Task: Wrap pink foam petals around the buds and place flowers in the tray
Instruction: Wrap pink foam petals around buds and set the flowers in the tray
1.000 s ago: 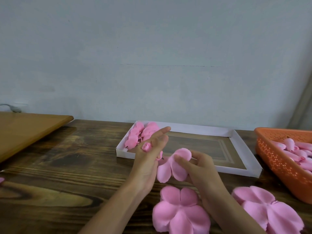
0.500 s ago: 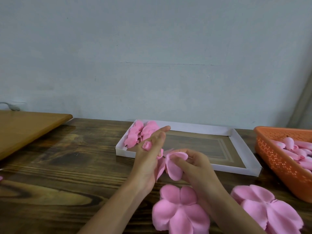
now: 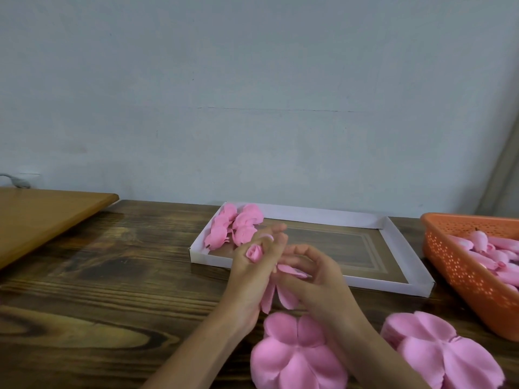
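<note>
Spanning the view, the dark tabletop (image 3: 112, 276) is occupied by the white tray (image 3: 309, 217), finished flowers (image 3: 233, 228) piled in its far left corner, before which a petal piece (image 3: 286, 297) is gripped by the curled right hand (image 3: 317, 282) and a bud (image 3: 254, 252) is pinched by the left hand (image 3: 250, 282).

"How many containers?"

"Two: one shallow white cardboard tray (image 3: 317, 216) and one orange perforated plastic basket (image 3: 466, 279)."

"Finished pink foam flowers (image 3: 234, 227) in the tray?"

"One overlapping cluster; I cannot count them singly. The same goes for the loose pink buds (image 3: 477, 238) in the basket: many."

"Petal pieces?"

"Three: a flat pink foam petal piece (image 3: 297, 357), a second flat petal piece (image 3: 441, 355) to its right, and one folded petal piece (image 3: 288, 299). One rolled pink bud (image 3: 254, 252). Two hands: left hand (image 3: 252, 279), right hand (image 3: 320, 284)."
</note>
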Available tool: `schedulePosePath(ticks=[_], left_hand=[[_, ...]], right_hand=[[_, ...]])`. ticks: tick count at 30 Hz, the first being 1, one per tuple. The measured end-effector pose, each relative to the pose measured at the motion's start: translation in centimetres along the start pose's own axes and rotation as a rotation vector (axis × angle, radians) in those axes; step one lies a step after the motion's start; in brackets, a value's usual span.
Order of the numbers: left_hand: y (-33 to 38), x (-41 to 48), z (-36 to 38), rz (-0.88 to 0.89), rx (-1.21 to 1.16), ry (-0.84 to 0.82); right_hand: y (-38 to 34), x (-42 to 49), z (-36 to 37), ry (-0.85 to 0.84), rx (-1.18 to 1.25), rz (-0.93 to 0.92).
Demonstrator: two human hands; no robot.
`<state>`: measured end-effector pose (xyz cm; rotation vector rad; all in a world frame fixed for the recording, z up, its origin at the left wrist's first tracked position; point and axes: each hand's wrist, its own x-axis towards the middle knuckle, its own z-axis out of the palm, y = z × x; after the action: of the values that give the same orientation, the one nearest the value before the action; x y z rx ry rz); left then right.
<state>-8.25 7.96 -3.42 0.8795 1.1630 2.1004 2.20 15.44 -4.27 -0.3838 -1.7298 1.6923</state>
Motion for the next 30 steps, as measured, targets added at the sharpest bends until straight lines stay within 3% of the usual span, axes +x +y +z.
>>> schedulePosePath(ticks=[7, 20, 30], left_hand=[[-0.5, -0.4, 0.5, -0.064, -0.015, -0.053], [-0.8, 1.4, -2.2, -0.073, -0.029, -0.262], [-0.7, 2.2, -3.3, 0.048, 0.076, -0.188]], right_hand=[[-0.4, -0.1, 0.0, -0.007, -0.275, -0.109], [-1.7, -0.3, -1.0, 0.053, -0.105, -0.173], [-1.8, 0.0, -1.7, 0.071, -0.188, -0.115]])
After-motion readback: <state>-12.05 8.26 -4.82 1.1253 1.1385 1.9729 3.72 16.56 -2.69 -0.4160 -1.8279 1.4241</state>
